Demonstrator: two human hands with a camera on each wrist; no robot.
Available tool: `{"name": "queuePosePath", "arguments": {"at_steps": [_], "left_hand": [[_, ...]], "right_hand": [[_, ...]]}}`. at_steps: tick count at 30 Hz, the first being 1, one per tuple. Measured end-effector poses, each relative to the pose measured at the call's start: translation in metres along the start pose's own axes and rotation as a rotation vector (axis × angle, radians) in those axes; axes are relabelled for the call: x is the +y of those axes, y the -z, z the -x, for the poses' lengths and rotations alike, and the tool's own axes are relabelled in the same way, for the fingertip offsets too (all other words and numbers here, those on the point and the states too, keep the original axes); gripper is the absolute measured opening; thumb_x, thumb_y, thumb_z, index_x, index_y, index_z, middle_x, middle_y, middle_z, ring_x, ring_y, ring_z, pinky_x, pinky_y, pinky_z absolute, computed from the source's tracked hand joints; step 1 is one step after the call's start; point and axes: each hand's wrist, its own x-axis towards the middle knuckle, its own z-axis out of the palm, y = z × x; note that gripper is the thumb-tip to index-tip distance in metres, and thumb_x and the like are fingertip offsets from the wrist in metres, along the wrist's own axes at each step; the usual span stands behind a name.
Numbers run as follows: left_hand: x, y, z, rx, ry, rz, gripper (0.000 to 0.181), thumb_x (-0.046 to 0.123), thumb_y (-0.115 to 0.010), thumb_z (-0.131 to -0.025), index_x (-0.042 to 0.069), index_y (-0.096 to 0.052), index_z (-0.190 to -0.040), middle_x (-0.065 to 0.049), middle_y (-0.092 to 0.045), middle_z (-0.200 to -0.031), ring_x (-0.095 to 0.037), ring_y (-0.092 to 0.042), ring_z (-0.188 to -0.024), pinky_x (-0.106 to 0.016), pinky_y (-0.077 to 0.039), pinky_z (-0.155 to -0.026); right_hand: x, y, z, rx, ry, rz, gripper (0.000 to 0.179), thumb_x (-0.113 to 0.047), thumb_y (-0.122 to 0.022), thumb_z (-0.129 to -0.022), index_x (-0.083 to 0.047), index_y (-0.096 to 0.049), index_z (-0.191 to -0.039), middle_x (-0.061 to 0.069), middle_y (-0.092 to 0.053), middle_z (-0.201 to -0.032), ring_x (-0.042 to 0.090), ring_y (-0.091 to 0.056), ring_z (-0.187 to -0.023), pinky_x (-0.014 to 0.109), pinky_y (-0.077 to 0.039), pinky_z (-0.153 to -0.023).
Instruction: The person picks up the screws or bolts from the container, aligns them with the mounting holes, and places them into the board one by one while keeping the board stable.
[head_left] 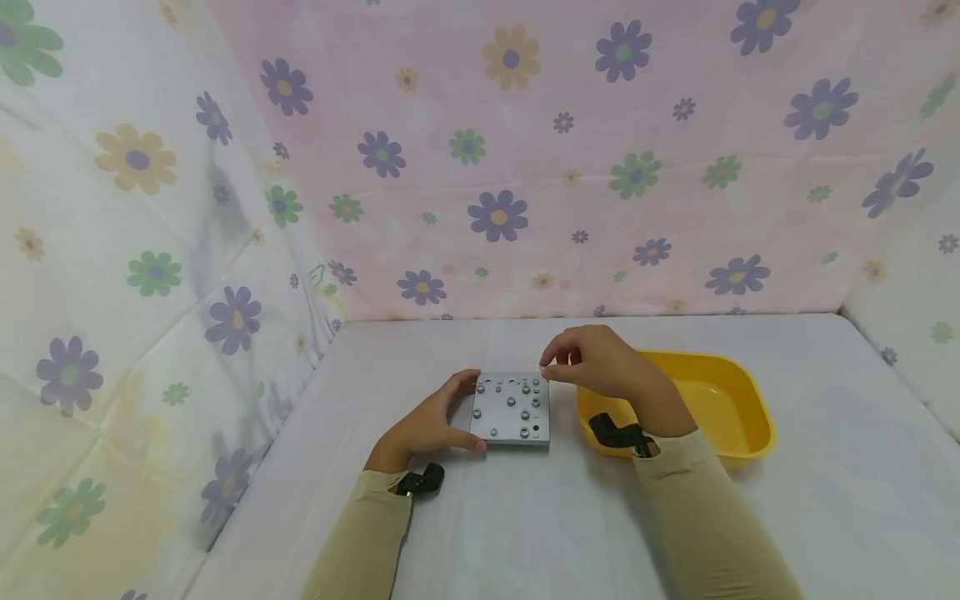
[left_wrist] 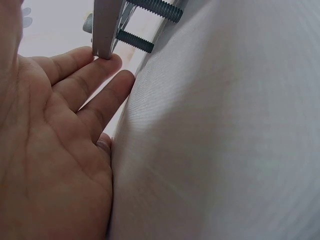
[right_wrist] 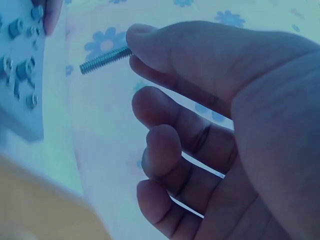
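A square metal plate (head_left: 492,410) stands on the table with several socket-head screws in its top. My left hand (head_left: 427,425) holds the plate's left side, thumb at the near edge and fingers at the far edge. Threaded shanks (left_wrist: 135,41) stick out below the plate in the left wrist view. Above the plate's far right corner is my right hand (head_left: 600,362), pinching a screw (right_wrist: 105,61) between thumb and index finger. Its threaded end points toward the plate; the fingers hide the head. The other right fingers are loosely bent.
A yellow plastic bin (head_left: 761,425) stands to the right of the plate, partly under my right forearm. White cloth covers the table (head_left: 510,517). Flowered cloth walls (head_left: 540,250) rise at the back and both sides.
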Motion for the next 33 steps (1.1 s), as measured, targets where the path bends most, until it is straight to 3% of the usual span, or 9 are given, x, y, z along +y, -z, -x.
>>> {"name": "queuePosePath", "arguments": {"at_steps": [8,13,21,33], "left_hand": [[0.001,-0.002,-0.001,0.004,0.003,0.003,0.121,0.038,-0.100,-0.062,0.028,-0.030,-0.161,0.012,-0.045,-0.157,-0.016,-0.035,-0.152,-0.054,-0.012,-0.129],[0.000,-0.003,-0.004,-0.001,0.003,-0.002,0.121,0.039,-0.099,-0.062,0.028,-0.031,-0.161,0.012,-0.045,-0.157,-0.017,-0.033,-0.153,-0.057,-0.010,-0.129],[0.001,-0.003,-0.002,0.012,0.023,-0.037,0.121,0.044,-0.099,-0.061,0.030,-0.031,-0.161,0.012,-0.045,-0.157,-0.016,-0.034,-0.152,-0.056,-0.012,-0.129],[0.001,-0.001,-0.001,0.016,0.021,-0.057,0.121,0.045,-0.098,-0.061,0.029,-0.031,-0.161,0.012,-0.045,-0.157,-0.016,-0.035,-0.151,-0.055,-0.015,-0.129]], "right_hand": [[-0.008,-0.016,-0.008,0.078,-0.006,-0.013,0.008,-0.030,-0.078,-0.094,-0.028,-0.079,-0.101,-0.005,-0.066,-0.089,0.019,-0.057,-0.080,0.034,-0.051,-0.065],[-0.007,-0.031,-0.013,0.127,-0.064,0.019,0.010,-0.035,-0.077,-0.094,-0.030,-0.080,-0.102,-0.007,-0.066,-0.102,0.020,-0.058,-0.098,0.037,-0.053,-0.081],[-0.007,-0.052,-0.023,0.218,-0.150,0.053,0.015,-0.033,-0.078,-0.093,-0.026,-0.082,-0.105,0.002,-0.066,-0.122,0.032,-0.060,-0.118,0.048,-0.052,-0.101],[-0.016,-0.076,-0.028,0.285,-0.293,0.077,0.012,-0.038,-0.079,-0.091,-0.033,-0.083,-0.101,0.002,-0.066,-0.129,0.032,-0.051,-0.127,0.055,-0.043,-0.107]]}}
